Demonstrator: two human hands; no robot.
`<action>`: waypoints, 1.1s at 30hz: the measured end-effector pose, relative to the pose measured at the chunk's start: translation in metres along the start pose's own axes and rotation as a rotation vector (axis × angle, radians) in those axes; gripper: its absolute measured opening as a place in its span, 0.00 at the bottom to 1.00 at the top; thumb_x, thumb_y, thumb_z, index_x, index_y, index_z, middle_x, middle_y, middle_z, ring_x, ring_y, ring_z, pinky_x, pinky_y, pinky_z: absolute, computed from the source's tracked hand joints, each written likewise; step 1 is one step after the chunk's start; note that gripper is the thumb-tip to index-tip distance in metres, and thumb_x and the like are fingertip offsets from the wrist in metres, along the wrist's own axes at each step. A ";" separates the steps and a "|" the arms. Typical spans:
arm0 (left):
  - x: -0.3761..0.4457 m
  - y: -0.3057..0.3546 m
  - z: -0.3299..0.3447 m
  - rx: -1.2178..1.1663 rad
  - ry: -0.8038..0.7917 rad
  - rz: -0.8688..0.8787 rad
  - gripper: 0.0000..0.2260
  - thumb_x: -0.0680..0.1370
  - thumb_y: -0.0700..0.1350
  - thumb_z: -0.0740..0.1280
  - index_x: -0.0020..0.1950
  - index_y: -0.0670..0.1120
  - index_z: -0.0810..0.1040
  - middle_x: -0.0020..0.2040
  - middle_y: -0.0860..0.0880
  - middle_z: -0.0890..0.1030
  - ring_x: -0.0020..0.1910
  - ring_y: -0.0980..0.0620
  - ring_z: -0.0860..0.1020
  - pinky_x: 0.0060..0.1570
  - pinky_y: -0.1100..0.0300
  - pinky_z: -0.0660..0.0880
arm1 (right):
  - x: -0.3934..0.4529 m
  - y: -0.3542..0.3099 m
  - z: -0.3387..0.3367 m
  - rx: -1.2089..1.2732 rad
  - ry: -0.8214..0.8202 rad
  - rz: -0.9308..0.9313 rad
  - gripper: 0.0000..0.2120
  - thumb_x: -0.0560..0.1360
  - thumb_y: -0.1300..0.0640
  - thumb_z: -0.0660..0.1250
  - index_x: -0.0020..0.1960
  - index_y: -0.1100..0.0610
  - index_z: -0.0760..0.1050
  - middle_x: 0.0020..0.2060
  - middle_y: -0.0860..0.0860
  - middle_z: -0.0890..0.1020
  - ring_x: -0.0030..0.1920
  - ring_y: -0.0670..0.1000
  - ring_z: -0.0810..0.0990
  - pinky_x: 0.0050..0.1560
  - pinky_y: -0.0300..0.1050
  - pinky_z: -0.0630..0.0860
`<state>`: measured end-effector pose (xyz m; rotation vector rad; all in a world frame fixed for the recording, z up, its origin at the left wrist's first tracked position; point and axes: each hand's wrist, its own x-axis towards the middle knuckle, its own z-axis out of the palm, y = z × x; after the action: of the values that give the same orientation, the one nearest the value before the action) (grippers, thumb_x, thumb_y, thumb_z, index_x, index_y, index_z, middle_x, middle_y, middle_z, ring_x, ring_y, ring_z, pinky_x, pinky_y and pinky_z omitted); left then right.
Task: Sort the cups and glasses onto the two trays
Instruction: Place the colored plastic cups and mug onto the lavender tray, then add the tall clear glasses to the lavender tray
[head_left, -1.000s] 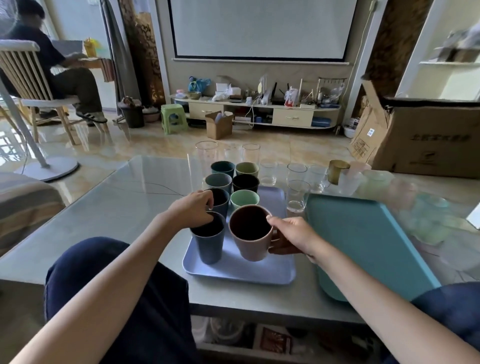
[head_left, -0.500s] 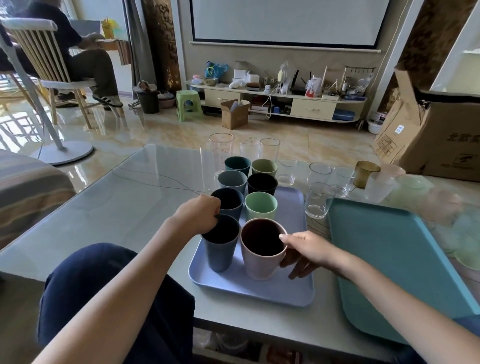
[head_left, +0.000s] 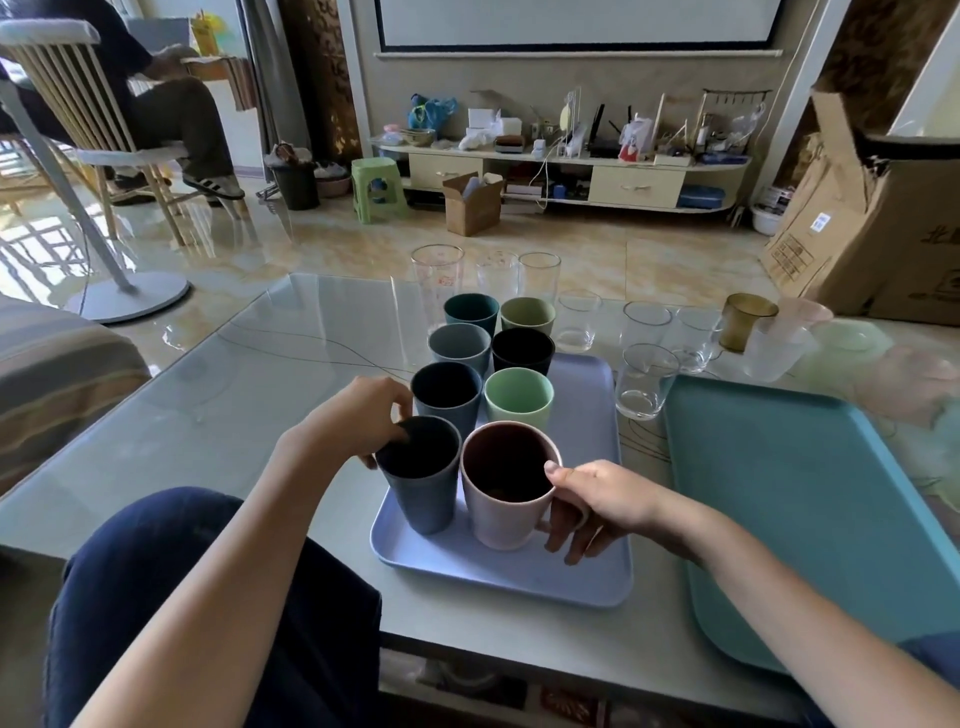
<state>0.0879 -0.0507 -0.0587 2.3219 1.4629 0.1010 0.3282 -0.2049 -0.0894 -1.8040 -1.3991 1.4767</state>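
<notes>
A lilac tray on the glass table carries two rows of opaque cups. My left hand grips the rim of the nearest blue cup. My right hand holds the pink mug by its handle, thumb on the rim; both stand on the tray. Behind them are a dark blue cup, a mint cup, a grey-blue cup, a black cup, a teal cup and an olive cup. To the right lies a bare teal tray. Clear glasses stand behind it.
Three tall glasses stand at the table's far edge. An amber cup, a frosted cup and pale cups sit far right. A cardboard box stands beyond. A person sits on a chair at the far left.
The camera has shifted, so the scene sits a little further right and closer. Both hands stay on the blue cup and the pink mug, which remain on the lilac tray.
</notes>
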 end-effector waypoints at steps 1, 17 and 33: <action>0.000 0.000 0.000 -0.011 0.002 0.001 0.07 0.72 0.38 0.67 0.40 0.49 0.74 0.31 0.47 0.76 0.18 0.52 0.77 0.19 0.63 0.72 | -0.001 0.000 0.000 0.002 -0.005 0.002 0.31 0.79 0.39 0.49 0.48 0.65 0.78 0.37 0.55 0.86 0.33 0.54 0.84 0.32 0.37 0.77; 0.004 0.007 -0.057 -0.183 0.231 0.033 0.05 0.74 0.48 0.68 0.44 0.46 0.79 0.31 0.48 0.78 0.29 0.50 0.75 0.26 0.61 0.75 | 0.004 -0.015 -0.045 -0.093 0.441 -0.171 0.24 0.79 0.45 0.56 0.37 0.58 0.80 0.39 0.52 0.85 0.22 0.53 0.79 0.17 0.32 0.60; 0.163 -0.019 -0.062 0.197 0.317 0.113 0.17 0.73 0.50 0.70 0.60 0.48 0.74 0.73 0.40 0.62 0.70 0.37 0.64 0.67 0.40 0.64 | 0.151 -0.118 -0.138 -0.530 0.817 -0.444 0.11 0.74 0.58 0.66 0.56 0.57 0.74 0.52 0.55 0.78 0.46 0.50 0.74 0.45 0.42 0.71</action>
<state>0.1285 0.1178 -0.0321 2.6441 1.5458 0.3880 0.3906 0.0116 -0.0186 -1.8654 -1.6326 0.0866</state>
